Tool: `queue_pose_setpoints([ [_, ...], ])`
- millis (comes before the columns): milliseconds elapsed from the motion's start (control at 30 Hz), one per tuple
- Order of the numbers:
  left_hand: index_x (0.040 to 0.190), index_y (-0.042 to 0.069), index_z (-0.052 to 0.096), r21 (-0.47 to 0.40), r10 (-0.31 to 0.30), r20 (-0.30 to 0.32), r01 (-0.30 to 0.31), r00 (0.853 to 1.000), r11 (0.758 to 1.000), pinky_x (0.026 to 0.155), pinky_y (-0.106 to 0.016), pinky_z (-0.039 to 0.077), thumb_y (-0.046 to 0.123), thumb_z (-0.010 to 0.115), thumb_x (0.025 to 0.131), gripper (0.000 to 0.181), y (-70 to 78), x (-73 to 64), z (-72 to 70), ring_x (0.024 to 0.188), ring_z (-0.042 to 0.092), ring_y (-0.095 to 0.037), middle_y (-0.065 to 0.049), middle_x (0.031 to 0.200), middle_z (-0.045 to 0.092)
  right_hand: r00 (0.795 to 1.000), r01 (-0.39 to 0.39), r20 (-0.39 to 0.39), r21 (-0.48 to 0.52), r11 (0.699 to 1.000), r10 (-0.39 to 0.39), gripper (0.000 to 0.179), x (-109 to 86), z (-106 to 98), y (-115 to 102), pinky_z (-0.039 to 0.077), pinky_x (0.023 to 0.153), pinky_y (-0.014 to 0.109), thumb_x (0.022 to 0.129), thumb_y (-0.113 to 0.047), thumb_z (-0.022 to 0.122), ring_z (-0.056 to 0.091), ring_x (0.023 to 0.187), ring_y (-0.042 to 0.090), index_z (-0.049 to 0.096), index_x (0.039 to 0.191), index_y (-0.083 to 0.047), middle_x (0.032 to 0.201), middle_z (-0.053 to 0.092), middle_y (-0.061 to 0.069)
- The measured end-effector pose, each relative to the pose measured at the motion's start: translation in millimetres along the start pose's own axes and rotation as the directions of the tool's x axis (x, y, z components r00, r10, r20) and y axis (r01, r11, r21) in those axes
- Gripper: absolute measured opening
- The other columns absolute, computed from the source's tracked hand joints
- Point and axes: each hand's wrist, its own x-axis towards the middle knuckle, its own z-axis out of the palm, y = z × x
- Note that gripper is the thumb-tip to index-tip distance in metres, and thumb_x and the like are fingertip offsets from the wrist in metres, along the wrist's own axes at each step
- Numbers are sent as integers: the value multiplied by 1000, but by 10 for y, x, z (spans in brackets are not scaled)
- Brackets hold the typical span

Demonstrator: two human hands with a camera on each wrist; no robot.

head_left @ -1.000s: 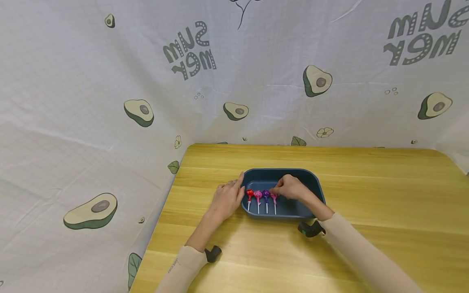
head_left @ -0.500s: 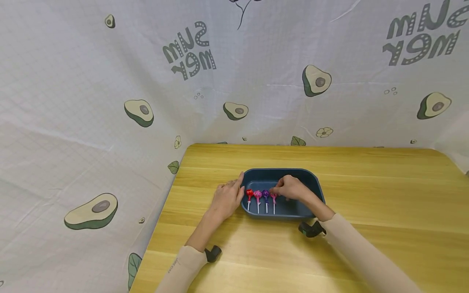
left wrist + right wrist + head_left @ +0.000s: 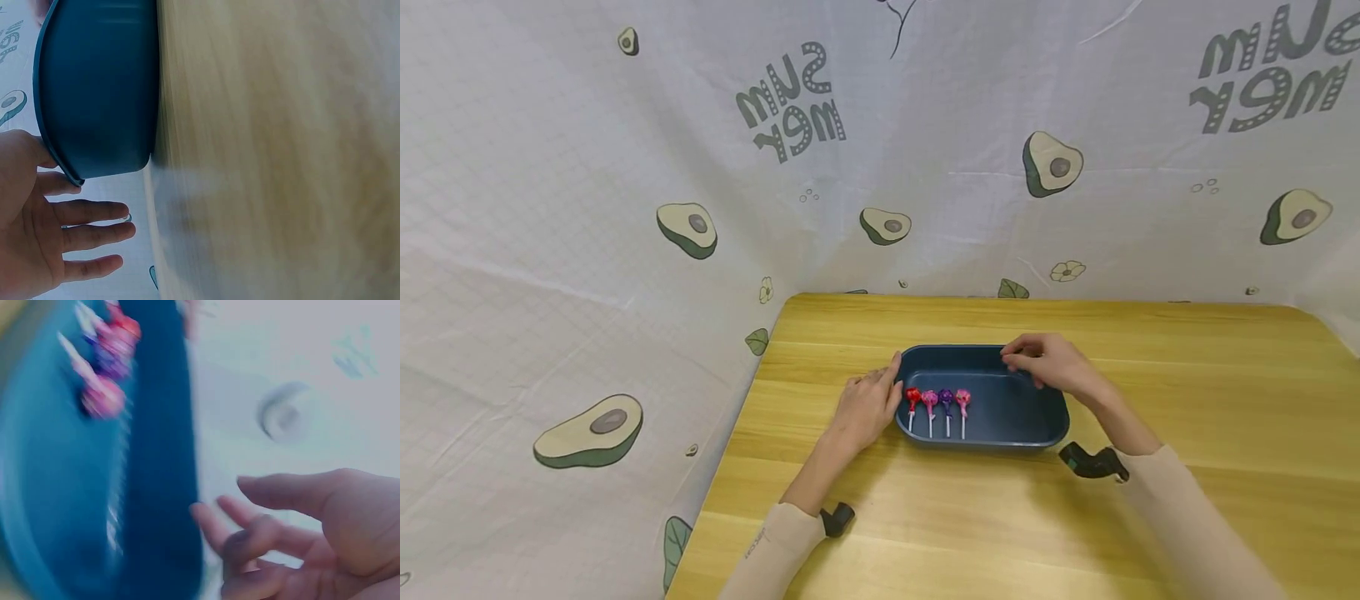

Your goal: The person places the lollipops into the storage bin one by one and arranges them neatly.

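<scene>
A dark blue tray (image 3: 1015, 417) stands on the table. In its left half lie several wrapped lollipops side by side: a red one (image 3: 912, 396), a pink one (image 3: 929, 399), a purple one (image 3: 946, 398) and another pink one (image 3: 963, 398), their white sticks pointing toward me. My left hand (image 3: 863, 408) rests against the tray's left end, thumb and forefinger at the rim, the other fingers straight in the left wrist view. Over the tray's back right part hovers my right hand (image 3: 1052, 362), its fingers loosely bent, with nothing between thumb and fingers in the right wrist view.
The wooden table (image 3: 1187, 392) extends on both sides of the tray. A white cloth (image 3: 955, 183) printed with avocados hangs behind and to the left. Each wrist wears a black camera mount, such as the right one (image 3: 1086, 461).
My right hand has let go of the rightmost pink lollipop and moved up and to the right, away from the row. That lollipop now lies uncovered. The left hand stays put.
</scene>
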Motion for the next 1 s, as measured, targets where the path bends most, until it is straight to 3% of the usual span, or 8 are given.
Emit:
queue_pose_setpoints([
  [133,160,9,39,5,-2,3,2,1000,1000,104,-51,54,30,46,111,54,11,18,3,129,66,-31,-16,141,66,991,-20,-131,37,999,25,40,-150,-320,193,42,53,27,107,-24,59,50,58,13,61,135,4,121,65,30],
  [267,160,9,39,14,-5,1,5,1000,1000,103,-50,55,29,47,111,54,14,25,0,128,67,-30,-15,140,67,983,-50,-179,7,999,50,44,-197,-438,425,50,61,27,105,-23,61,56,65,14,57,140,4,127,60,33],
  [400,160,8,39,17,-1,4,1,1000,1000,103,-50,55,28,47,111,53,17,16,2,127,67,-31,-14,141,67,984,-70,-168,-16,997,67,45,-135,-337,648,56,66,28,102,-16,66,63,72,18,57,138,7,124,63,36],
  [533,160,9,39,12,-7,9,7,1000,1000,102,-50,55,28,46,111,53,28,4,10,126,68,-31,-15,140,67,981,-91,-172,4,996,90,41,-55,-162,785,55,64,26,100,-9,66,66,79,18,59,135,10,120,65,37],
  [767,160,10,39,2,-24,14,24,1000,1000,102,-49,55,29,47,111,54,33,7,14,128,67,-30,-15,140,67,958,-114,-268,-21,993,105,34,22,-9,832,50,64,21,97,-10,68,71,88,25,65,124,11,112,72,33],
  [1000,159,9,41,-1,-20,5,20,1000,1000,102,-49,55,29,48,110,53,21,14,23,127,68,-30,-16,140,67,944,-118,-316,-35,992,101,28,50,24,871,48,61,19,96,-7,66,63,78,9,69,115,13,106,74,30],
])
